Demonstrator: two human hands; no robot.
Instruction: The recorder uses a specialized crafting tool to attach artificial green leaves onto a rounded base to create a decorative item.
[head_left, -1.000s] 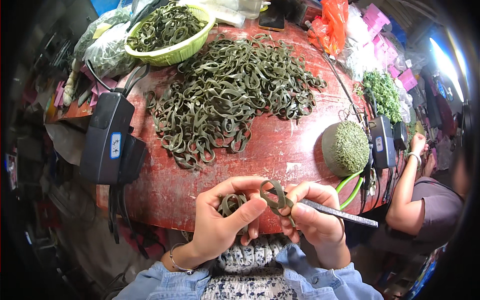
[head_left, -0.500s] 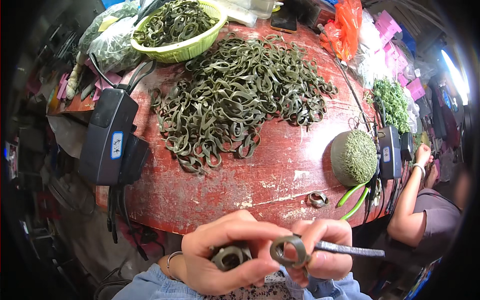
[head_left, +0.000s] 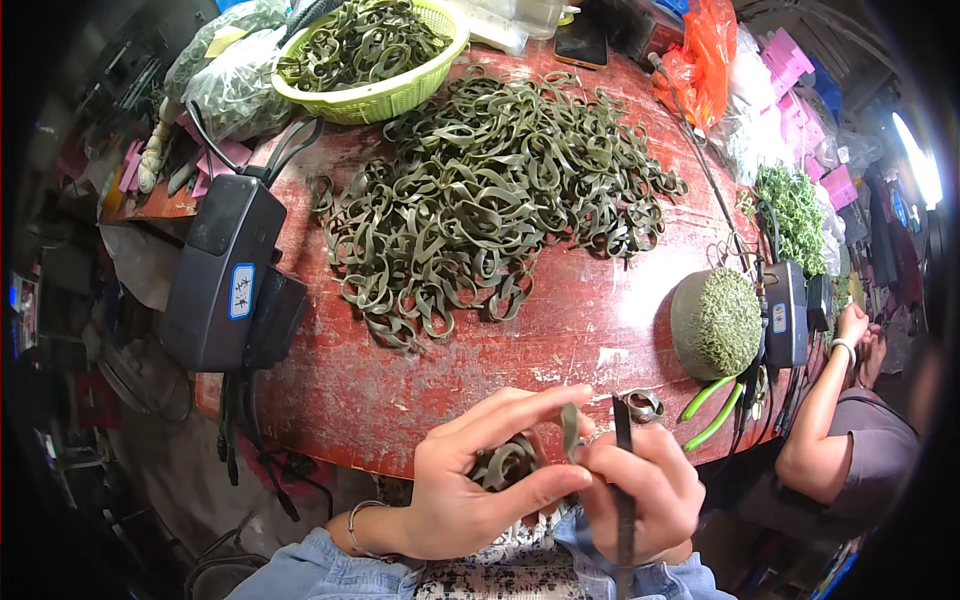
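Note:
My left hand (head_left: 475, 480) is curled around several dark green band rings (head_left: 505, 462), which show between its thumb and fingers. One more green band ring (head_left: 571, 432) is held edge-on at the fingertips where both hands meet; which hand bears it I cannot tell. Closed around a narrow, flat dark bar (head_left: 625, 500), my right hand (head_left: 645, 490) holds it nearly upright. Just beyond the right hand, a small coiled ring (head_left: 643, 404) lies on the red table (head_left: 560, 350). A large heap of similar green bands (head_left: 490, 190) spreads over the middle.
A lime-green basket (head_left: 380, 103) of bands stands at the back left. Black devices with cables flank the table, at left (head_left: 225, 280) and right (head_left: 785, 315). At right sit a round green block (head_left: 720, 325) and green-handled pliers (head_left: 712, 415). Another person's arm (head_left: 825, 420) shows far right.
The bar in my right hand has swung from nearly level to nearly upright. The ring between my hands has turned from face-on to edge-on. Both hands appear slightly farther up the view.

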